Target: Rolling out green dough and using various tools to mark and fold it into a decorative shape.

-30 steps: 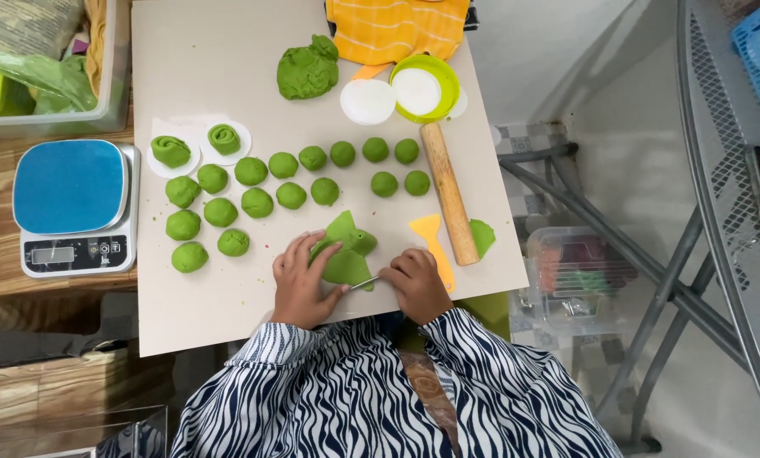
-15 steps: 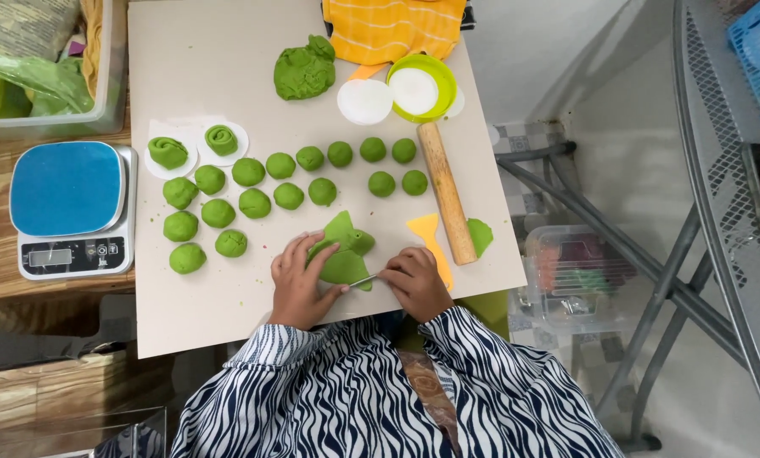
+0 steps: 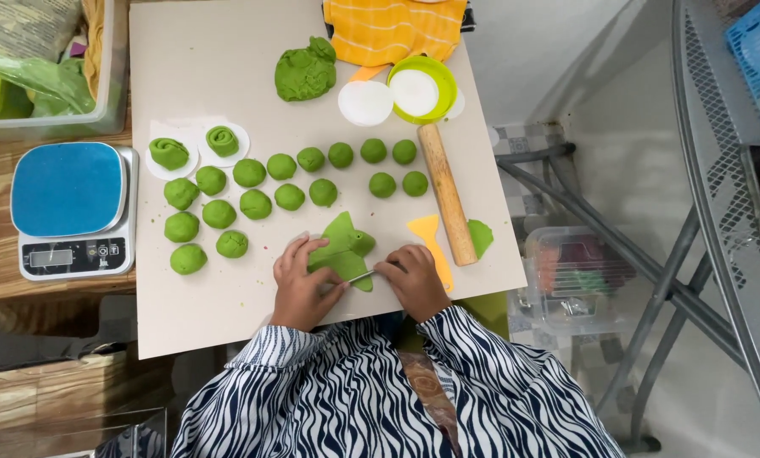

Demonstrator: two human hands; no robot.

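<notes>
A flattened green dough sheet [image 3: 343, 248] lies near the front of the beige work board [image 3: 227, 85]. My left hand [image 3: 299, 284] presses on the sheet's left side. My right hand [image 3: 414, 278] grips a thin metal tool [image 3: 362, 276] whose tip rests against the sheet's lower edge. Several green dough balls [image 3: 290, 196] sit in rows beyond my hands. Two rolled dough spirals [image 3: 222, 140] rest on white paper rounds at the left.
A wooden rolling pin [image 3: 446, 204] and a yellow scraper [image 3: 429, 242] lie right of my right hand. A green dough lump [image 3: 306, 72], a green-rimmed bowl [image 3: 421, 89] and an orange cloth [image 3: 394, 27] sit at the back. A blue kitchen scale [image 3: 72, 208] stands left.
</notes>
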